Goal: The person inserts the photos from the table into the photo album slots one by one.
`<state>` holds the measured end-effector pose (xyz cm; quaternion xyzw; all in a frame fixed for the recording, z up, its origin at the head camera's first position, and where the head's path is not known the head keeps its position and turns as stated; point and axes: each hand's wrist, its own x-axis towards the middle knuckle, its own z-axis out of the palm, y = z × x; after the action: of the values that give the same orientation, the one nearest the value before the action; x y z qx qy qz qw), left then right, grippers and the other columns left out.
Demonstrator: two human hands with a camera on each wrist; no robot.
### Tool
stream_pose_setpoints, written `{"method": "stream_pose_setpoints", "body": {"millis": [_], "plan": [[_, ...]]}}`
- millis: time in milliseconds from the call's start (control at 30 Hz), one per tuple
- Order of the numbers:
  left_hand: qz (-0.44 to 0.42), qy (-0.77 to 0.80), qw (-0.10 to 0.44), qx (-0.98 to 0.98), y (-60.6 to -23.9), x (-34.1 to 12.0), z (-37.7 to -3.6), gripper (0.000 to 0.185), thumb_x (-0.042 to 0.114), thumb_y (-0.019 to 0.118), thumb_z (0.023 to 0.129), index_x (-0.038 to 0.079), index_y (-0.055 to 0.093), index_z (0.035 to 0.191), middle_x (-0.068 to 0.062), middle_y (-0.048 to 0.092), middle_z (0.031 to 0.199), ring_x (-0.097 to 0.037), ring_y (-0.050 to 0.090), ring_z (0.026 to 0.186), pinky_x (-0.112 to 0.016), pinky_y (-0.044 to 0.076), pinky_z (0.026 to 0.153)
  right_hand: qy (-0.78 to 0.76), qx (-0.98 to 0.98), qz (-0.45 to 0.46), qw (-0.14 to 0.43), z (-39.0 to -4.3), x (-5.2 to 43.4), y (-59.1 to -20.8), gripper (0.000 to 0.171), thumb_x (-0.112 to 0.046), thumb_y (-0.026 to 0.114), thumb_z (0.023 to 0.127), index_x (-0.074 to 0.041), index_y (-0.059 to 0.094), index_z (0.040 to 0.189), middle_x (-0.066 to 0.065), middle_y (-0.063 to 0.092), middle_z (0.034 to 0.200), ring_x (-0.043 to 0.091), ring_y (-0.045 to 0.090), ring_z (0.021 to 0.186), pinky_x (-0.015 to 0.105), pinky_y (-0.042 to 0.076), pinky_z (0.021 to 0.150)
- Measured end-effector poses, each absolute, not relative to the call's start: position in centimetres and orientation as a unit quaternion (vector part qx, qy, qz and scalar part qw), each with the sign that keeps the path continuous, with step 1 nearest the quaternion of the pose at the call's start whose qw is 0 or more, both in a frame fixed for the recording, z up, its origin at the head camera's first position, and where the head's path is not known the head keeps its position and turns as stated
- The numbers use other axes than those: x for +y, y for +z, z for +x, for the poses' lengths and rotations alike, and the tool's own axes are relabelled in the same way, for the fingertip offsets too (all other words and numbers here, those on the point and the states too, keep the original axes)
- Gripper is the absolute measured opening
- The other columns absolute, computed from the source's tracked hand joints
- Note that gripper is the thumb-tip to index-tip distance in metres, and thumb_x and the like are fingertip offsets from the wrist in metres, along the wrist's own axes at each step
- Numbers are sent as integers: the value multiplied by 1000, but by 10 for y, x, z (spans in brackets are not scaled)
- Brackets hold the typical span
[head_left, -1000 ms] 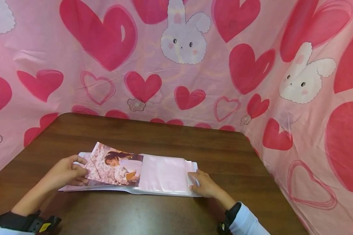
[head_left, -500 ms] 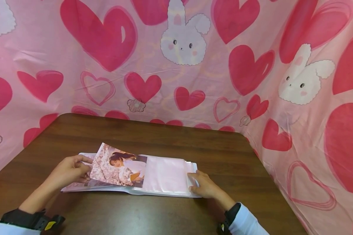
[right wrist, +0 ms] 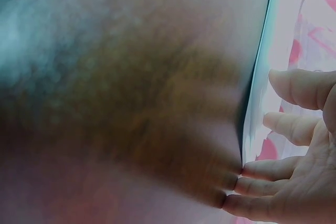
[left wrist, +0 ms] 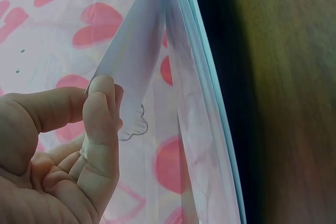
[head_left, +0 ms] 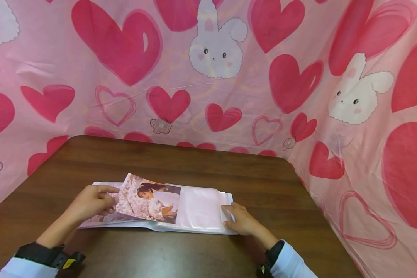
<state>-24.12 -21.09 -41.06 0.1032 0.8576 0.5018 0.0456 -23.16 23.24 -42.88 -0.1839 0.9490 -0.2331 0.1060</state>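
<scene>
A photo print [head_left: 149, 200] of a person among pink blossoms lies slanted over a photo album [head_left: 203, 208] open on the table. My left hand [head_left: 90, 204] pinches its left edge between thumb and fingers. In the left wrist view that end of the photo [left wrist: 134, 45] is lifted away from the album pages [left wrist: 197, 98]. Whether the photo's right end is under a clear sleeve, I cannot tell. My right hand [head_left: 241, 220] rests at the album's right edge. In the right wrist view, the right hand [right wrist: 296, 156] has thumb and forefinger extended over the page, with other fingertips touching the tabletop.
The brown wooden table [head_left: 194, 251] extends around the album on all sides. Behind it and to the right hangs a pink cloth [head_left: 180, 46] with hearts and rabbits. Black straps [head_left: 46, 256] circle both wrists.
My left hand has moved right with the photo, whose right edge now covers more of the pale pink page. The right hand has stayed in place on the album.
</scene>
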Motion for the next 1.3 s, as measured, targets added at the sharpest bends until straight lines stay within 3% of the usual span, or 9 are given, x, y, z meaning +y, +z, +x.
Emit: {"method": "stream_pose_setpoints", "body": {"millis": [600,1300], "plan": [[125,524,69,840,-411,-186,-239,34,1,60,85,-17,55,113,-13,65,77,-26,62,60,-34,55,55,-225,952,-179,109,-228,230,-431,52,-16,68,84,1,50,130,29,43,132,52,30,123,67,25,94],[139,535,84,829,-409,-161,-244,33,-1,63,82,-19,56,109,-10,62,67,-25,61,55,-35,54,52,-223,953,-180,101,-228,231,-428,52,-15,68,83,1,51,129,33,41,131,54,30,122,68,25,94]]}}
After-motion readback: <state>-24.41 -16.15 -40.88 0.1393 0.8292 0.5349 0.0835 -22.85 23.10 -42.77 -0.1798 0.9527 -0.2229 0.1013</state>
